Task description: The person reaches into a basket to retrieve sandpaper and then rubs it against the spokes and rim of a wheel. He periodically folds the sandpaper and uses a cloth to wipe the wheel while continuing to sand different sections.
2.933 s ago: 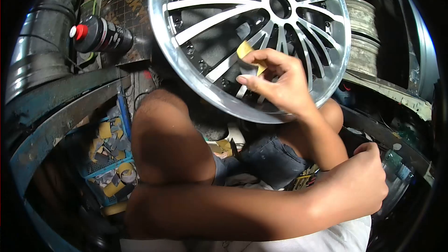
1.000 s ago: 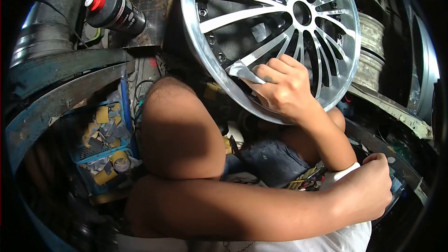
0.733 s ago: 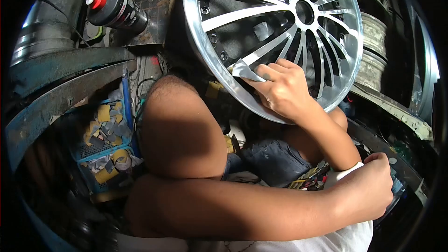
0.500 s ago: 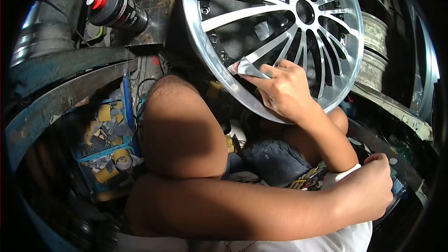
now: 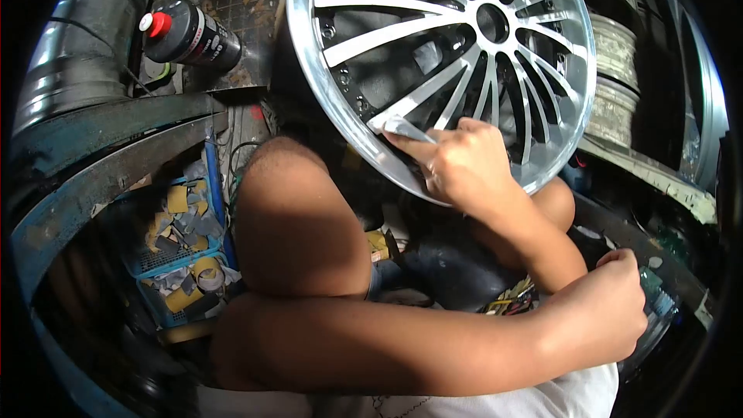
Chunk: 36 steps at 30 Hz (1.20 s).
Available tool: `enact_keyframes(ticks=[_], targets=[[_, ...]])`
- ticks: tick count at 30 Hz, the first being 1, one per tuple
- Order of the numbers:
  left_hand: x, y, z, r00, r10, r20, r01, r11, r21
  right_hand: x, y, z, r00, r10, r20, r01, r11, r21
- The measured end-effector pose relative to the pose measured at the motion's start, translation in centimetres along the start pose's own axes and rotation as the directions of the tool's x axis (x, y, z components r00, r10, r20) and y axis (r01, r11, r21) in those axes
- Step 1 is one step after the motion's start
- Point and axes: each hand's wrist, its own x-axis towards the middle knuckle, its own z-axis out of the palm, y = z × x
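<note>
A silver alloy wheel [image 5: 346, 122] with slim bright spokes and black gaps leans in front of me, its rim close to my knees. My right hand [image 5: 470, 156] is closed on a folded piece of grey sandpaper [image 5: 409, 129]. The index finger presses the paper against the outer end of a spoke [image 5: 428, 91], near the rim. At the right, my left hand [image 5: 607, 306] is curled into a fist beyond my right elbow, at the end of the forearm crossing my lap. Its fingertips face away, so anything inside is hidden.
A black bottle with a red-and-white cap [image 5: 193, 35] stands on a dark board [image 5: 259, 11]. Blue baskets [image 5: 166, 271] at the left hold sandpaper scraps. More wheels [image 5: 611, 46] are stacked at the right. A metal frame [image 5: 116, 124] runs along the left.
The wheel appears shifted slightly left in view. My right hand, still holding the sandpaper, shifts slightly down at the spoke's end. The left hand stays curled in nearly the same place.
</note>
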Motion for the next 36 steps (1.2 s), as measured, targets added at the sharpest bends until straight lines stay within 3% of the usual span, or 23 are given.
enact_keyframes(ticks=[2, 4, 8, 9, 12, 13, 14, 17, 18, 19, 20, 22, 23, 24, 26, 27, 28, 30, 31, 32, 34, 36], targets=[[0.1, 0.3, 0.3, 1.0, -0.006, 0.016, 0.007, 0.999, -0.037, 0.2, -0.5, -0.9, 0.997, -0.007, -0.074, 0.014, 0.995, 0.097], [0.2, -0.2, 0.1, 0.997, 0.017, 0.078, -0.016, 1.0, -0.01, 0.0, 0.8, 0.9, 0.998, 0.03, -0.052, -0.025, 0.996, 0.085], [0.1, 0.4, 1.0, 1.0, -0.007, -0.011, 0.006, 0.998, -0.067, 0.0, -0.1, -1.1, 1.0, 0.029, 0.002, -0.029, 0.998, 0.057], [0.0, 0.6, 1.5, 0.999, -0.007, -0.036, 0.004, 0.996, -0.091, 0.2, -0.1, -1.1, 0.993, 0.037, -0.116, -0.019, 0.988, 0.151], [0.1, 0.3, 1.8, 0.999, 0.013, -0.041, -0.015, 0.998, -0.064, 0.1, 1.2, 0.6, 0.996, 0.046, -0.077, -0.038, 0.993, 0.109], [0.0, 0.3, 1.3, 0.999, -0.012, -0.041, 0.01, 0.999, -0.046, -0.9, 1.4, -0.2, 0.998, 0.043, 0.044, -0.044, 0.998, 0.033], [0.0, 0.7, 2.3, 0.998, -0.021, -0.052, 0.019, 0.999, -0.041, -1.2, 1.2, -0.9, 0.995, 0.073, 0.065, -0.075, 0.997, 0.019], [-0.2, 2.0, 7.8, 0.997, -0.01, -0.08, 0.004, 0.998, -0.065, -1.5, 1.9, -2.1, 0.966, 0.153, -0.208, -0.083, 0.947, 0.309], [0.1, 1.0, 5.9, 0.997, -0.008, -0.082, 0.001, 0.997, -0.081, -1.3, 2.2, -1.9, 0.918, 0.231, -0.323, -0.069, 0.893, 0.445], [0.1, 0.2, 3.7, 0.998, -0.022, -0.067, 0.015, 0.995, -0.099, -1.3, 2.2, -1.2, 0.875, 0.391, -0.285, -0.086, 0.706, 0.703], [0.3, -0.3, 2.6, 0.998, -0.033, -0.059, 0.027, 0.996, -0.088, -1.1, 1.8, -0.7, 0.845, 0.518, -0.136, -0.151, 0.473, 0.868], [0.6, -0.7, 1.9, 0.997, -0.047, -0.053, 0.045, 0.998, -0.043, -1.5, 2.1, 0.5, 0.875, 0.454, -0.172, -0.124, 0.551, 0.825], [0.6, -0.7, 2.3, 0.997, -0.046, -0.059, 0.044, 0.998, -0.039, -1.5, 2.3, 0.6, 0.895, 0.375, -0.243, -0.013, 0.565, 0.825], [0.6, -0.6, 2.7, 0.997, -0.045, -0.065, 0.043, 0.998, -0.035, -1.8, 2.3, -0.9, 0.921, 0.389, -0.036, -0.12, 0.37, 0.921], [0.7, -0.8, 2.9, 0.998, -0.032, -0.062, 0.029, 0.998, -0.051, -1.1, 3.7, -0.8, 0.951, 0.174, -0.256, 0.183, 0.349, 0.919], [0.8, -0.9, 2.9, 0.999, -0.023, -0.048, 0.02, 0.999, -0.047, -1.3, 3.6, -1.0, 0.957, 0.204, -0.207, 0.152, 0.255, 0.955], [0.8, -1.1, 2.9, 1.0, -0.006, -0.008, 0.006, 1.0, -0.02, -1.0, 3.4, -0.7, 0.929, 0.221, -0.295, 0.224, 0.298, 0.928], [0.8, -1.3, 2.8, 0.999, 0.012, 0.033, -0.013, 1.0, 0.003, -1.0, 2.7, -0.4, 0.933, 0.311, -0.178, 0.174, 0.043, 0.984], [0.8, -1.3, 2.8, 0.999, 0.013, 0.033, -0.014, 1.0, 0.001, -1.1, 2.6, -0.4, 0.95, 0.31, -0.042, 0.084, -0.123, 0.989], [0.9, -1.3, 2.8, 0.999, 0.012, 0.033, -0.012, 1.0, 0.001, -1.6, 2.8, -0.3, 0.952, 0.293, 0.092, -0.031, -0.208, 0.978], [0.9, -1.4, 2.6, 0.999, 0.008, 0.031, -0.009, 1.0, 0.005, -1.4, 2.1, 0.0, 0.951, 0.264, 0.159, -0.003, -0.509, 0.861], [0.9, -1.3, 2.7, 1.0, -0.007, -0.012, 0.007, 1.0, -0.023, -1.3, 1.7, -0.2, 0.956, 0.228, 0.187, -0.008, -0.615, 0.789]])
